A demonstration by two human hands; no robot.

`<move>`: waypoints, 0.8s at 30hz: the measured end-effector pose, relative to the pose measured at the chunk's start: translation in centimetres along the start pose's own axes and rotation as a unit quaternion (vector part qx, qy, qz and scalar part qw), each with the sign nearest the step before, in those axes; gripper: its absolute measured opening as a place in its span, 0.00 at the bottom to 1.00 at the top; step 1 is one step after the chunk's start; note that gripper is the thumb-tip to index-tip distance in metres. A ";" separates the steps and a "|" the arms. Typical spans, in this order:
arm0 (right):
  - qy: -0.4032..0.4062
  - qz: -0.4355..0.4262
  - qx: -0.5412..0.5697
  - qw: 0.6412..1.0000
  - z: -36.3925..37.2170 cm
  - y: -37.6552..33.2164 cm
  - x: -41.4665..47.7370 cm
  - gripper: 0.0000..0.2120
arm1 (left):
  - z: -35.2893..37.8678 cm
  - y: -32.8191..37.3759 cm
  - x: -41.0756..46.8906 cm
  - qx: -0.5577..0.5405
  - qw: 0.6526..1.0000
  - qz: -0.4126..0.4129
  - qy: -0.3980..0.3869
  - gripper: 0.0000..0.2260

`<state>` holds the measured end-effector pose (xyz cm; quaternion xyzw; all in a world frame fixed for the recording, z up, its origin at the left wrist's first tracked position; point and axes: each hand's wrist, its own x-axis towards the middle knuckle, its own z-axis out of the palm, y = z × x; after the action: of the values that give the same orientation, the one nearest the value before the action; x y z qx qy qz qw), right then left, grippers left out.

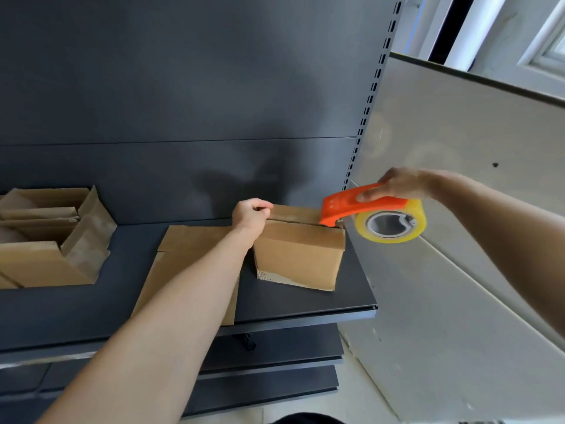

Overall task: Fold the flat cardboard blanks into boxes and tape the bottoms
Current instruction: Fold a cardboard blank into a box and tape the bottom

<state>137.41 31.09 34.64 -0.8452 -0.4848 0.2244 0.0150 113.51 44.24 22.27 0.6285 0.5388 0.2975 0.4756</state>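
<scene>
Both arms are bare as far back as the picture shows them, with no cloth on wrist or forearm. The left arm [171, 316] shows long and smooth from the near edge out to the left hand [251, 216], also bare. The right arm [495, 215] enters from the right edge and ends in a bare right hand [400, 183]. A rounded black shape [305, 419] sits at the near edge, perhaps clothing; it cannot be told
</scene>
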 end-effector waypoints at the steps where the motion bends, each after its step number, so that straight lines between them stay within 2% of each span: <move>1: 0.005 0.015 -0.002 1.000 -0.4 1.5 -0.6 0.25 | -0.3 -0.1 0.2 0.004 1.000 0.000 0.007 0.11; 3: 0.015 0.045 -0.001 0.999 -1.1 4.4 -1.9 0.25 | -0.4 -0.2 0.4 0.010 1.000 0.005 0.011 0.10; 6: 0.025 0.073 0.016 0.997 -1.7 7.5 -3.8 0.34 | 0.5 0.0 0.2 0.024 1.000 0.013 0.001 0.10; 7: 0.027 0.075 0.025 0.996 -1.7 8.3 -4.2 0.34 | 1.0 0.2 0.0 0.027 1.000 0.015 -0.003 0.09; 10: 0.028 0.080 0.037 0.996 -1.2 10.2 -4.8 0.23 | 2.0 0.5 -0.3 0.034 0.999 0.024 -0.013 0.09; 12: 0.023 0.081 0.035 0.996 -0.6 10.8 -4.8 0.23 | 2.2 0.5 -0.4 0.036 0.999 0.025 -0.013 0.09; 14: 0.010 0.091 0.037 0.995 0.2 10.9 -4.4 0.25 | 2.2 0.6 -0.5 0.037 0.999 0.029 -0.013 0.09; 18: -0.009 0.097 0.037 0.995 2.4 10.9 -3.3 0.39 | 2.2 0.6 -0.6 0.040 0.999 0.034 -0.014 0.09; 22: -0.023 0.098 0.036 0.994 3.6 11.0 -2.0 0.40 | 2.3 0.5 -0.5 0.037 0.999 0.029 -0.015 0.09; 24: -0.031 0.094 0.033 0.995 4.0 10.7 -1.4 0.38 | 2.3 0.5 -0.4 0.036 0.999 0.028 -0.015 0.09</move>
<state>143.94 23.50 28.97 -0.8788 -0.3960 0.2663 0.0068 115.64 43.21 21.94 0.6643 0.5244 0.2814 0.4523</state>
